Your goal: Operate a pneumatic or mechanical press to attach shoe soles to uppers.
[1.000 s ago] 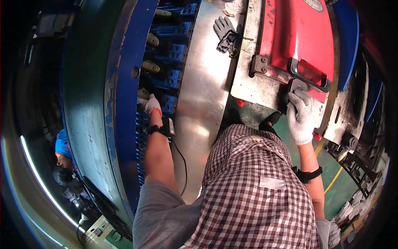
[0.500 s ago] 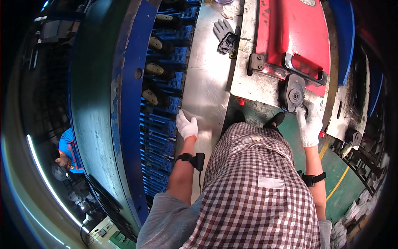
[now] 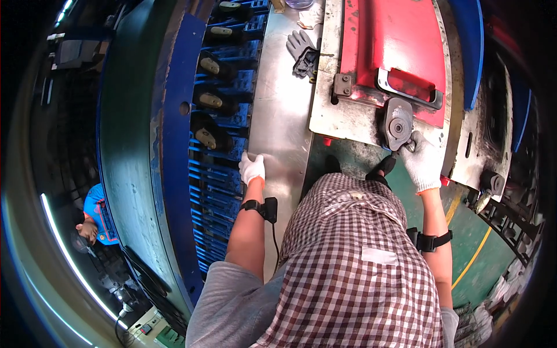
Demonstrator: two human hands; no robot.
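My right hand (image 3: pixel 422 165), in a white knit glove, closes its fingers on the lower end of a dark grey latch (image 3: pixel 398 124) with a round hub. This latch sits at the front edge of a red lid (image 3: pixel 403 49), just below a black-and-silver pull handle (image 3: pixel 409 93). My left hand (image 3: pixel 252 168), also white-gloved, rests with thumb and fingers apart on the left edge of a shiny metal worktop (image 3: pixel 281 116). It holds nothing that I can see. Part of its fingertips is hidden at the edge beside the blue rack.
A grey work glove (image 3: pixel 300 43) lies on the worktop. Left of it runs a blue rack (image 3: pixel 217 180) with several dark pieces with beige tops (image 3: pixel 210 100). A blue beam (image 3: pixel 174 145) borders it. A person in blue (image 3: pixel 98 214) is at far left. Another machine plate (image 3: pixel 478 139) stands right.
The view has shifted, so the red lid and worktop appear farther left and a little higher. My right hand stays at the latch; my left stays on the worktop edge.
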